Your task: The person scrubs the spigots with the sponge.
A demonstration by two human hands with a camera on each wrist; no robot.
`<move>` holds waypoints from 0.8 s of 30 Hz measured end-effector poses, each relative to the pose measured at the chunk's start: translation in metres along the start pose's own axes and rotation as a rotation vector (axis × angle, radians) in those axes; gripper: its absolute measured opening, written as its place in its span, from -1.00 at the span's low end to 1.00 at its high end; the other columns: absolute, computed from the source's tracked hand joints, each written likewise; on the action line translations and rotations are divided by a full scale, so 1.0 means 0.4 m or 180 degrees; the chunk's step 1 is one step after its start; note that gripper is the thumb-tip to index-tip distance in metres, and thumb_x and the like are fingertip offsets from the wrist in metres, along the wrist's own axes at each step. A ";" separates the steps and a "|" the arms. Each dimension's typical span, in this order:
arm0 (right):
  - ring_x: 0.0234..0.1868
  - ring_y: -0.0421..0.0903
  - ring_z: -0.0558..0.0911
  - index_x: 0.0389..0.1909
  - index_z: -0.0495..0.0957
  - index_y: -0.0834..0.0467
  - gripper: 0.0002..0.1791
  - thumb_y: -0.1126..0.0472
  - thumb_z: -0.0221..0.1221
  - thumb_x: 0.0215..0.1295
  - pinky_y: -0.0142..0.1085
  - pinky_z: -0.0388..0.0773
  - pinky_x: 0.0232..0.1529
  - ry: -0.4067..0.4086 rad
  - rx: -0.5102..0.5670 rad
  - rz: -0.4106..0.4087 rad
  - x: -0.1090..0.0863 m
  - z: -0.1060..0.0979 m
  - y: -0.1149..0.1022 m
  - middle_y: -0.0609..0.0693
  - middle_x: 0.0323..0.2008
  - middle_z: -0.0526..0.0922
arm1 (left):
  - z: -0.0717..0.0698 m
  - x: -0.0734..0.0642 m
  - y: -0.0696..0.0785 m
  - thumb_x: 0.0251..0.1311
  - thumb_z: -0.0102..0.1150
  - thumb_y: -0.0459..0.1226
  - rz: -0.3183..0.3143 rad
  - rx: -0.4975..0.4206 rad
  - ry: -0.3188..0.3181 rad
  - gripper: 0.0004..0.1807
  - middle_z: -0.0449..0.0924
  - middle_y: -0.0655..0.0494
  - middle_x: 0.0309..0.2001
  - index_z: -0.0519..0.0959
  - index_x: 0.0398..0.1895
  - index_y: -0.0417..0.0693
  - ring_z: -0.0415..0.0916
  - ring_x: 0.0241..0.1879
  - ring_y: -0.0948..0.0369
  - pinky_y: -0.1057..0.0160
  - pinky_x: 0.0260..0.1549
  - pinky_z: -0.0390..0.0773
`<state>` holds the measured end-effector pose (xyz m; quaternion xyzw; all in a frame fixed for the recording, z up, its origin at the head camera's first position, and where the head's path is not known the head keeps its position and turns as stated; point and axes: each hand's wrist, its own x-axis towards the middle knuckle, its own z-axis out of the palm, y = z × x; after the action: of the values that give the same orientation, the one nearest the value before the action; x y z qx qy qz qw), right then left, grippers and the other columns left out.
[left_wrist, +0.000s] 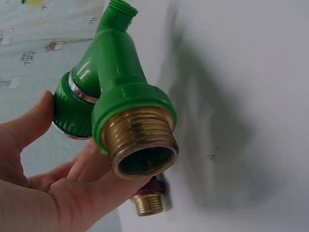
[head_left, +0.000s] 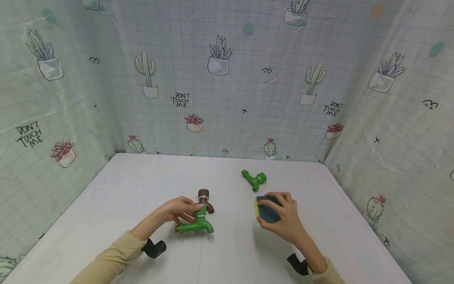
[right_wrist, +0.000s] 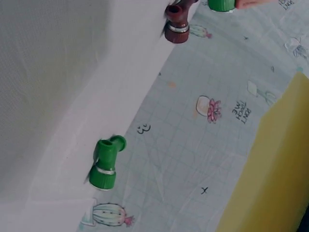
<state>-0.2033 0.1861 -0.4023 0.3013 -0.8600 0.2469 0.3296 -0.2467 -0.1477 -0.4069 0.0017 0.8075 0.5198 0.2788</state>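
My left hand (head_left: 182, 209) grips a green tap (head_left: 198, 225) by its ribbed knob, thumb on one side and fingers on the other. The tap's brass threaded inlet faces the camera in the left wrist view, and a shadow falls on the white surface beside it. Just behind it, a brown tap (head_left: 203, 196) lies on the table, partly covered in the head view. My right hand (head_left: 283, 217) holds a sponge (head_left: 268, 210) with a dark blue face and a yellow side, fingers curled over its edges above the table. In the right wrist view the yellow side (right_wrist: 270, 169) fills the right.
A second green tap (head_left: 254, 180) lies on the white table (head_left: 227, 252) toward the back. Black bent pieces sit near each forearm, one at the left wrist (head_left: 154, 249) and one at the right (head_left: 297, 264). Cactus-patterned cloth (head_left: 227, 98) encloses the back and sides.
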 end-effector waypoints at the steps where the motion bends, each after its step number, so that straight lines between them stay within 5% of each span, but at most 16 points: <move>1: -0.12 -0.04 0.29 -0.24 0.58 -0.12 -0.62 0.02 0.34 -0.21 -0.12 0.19 -0.29 -0.0011 0.0010 -0.0002 0.001 -0.001 -0.002 -0.01 -0.11 0.50 | 0.001 0.005 -0.004 0.15 0.09 -0.13 -0.0024 0.0007 0.0001 -0.70 0.62 0.01 -0.33 0.50 -0.25 -0.22 0.62 -0.32 0.10 -0.12 -0.29 0.52; 14: -0.11 -0.06 0.28 -0.22 0.57 -0.12 -0.66 -0.06 0.28 -0.10 -0.08 0.20 -0.27 -0.0027 0.0084 -0.0044 0.001 -0.007 -0.006 -0.01 -0.09 0.49 | 0.032 0.029 -0.028 0.13 0.11 -0.15 -0.0029 0.0368 0.0380 -0.70 0.63 0.03 -0.42 0.58 -0.32 -0.25 0.62 -0.48 0.16 0.10 -0.47 0.60; 24: -0.11 -0.06 0.28 -0.22 0.57 -0.11 -0.64 -0.04 0.31 -0.13 -0.09 0.21 -0.28 -0.0030 0.0086 -0.0043 -0.002 -0.009 -0.005 -0.01 -0.10 0.49 | 0.040 0.015 -0.030 0.28 -0.11 -0.19 -0.0053 0.0106 0.0413 -0.62 0.61 -0.15 -0.32 0.46 -0.15 -0.42 0.63 -0.48 0.15 0.05 -0.34 0.61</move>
<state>-0.1998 0.1871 -0.4002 0.3126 -0.8561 0.2549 0.3231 -0.2410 -0.1381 -0.4244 -0.0341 0.8324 0.5030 0.2301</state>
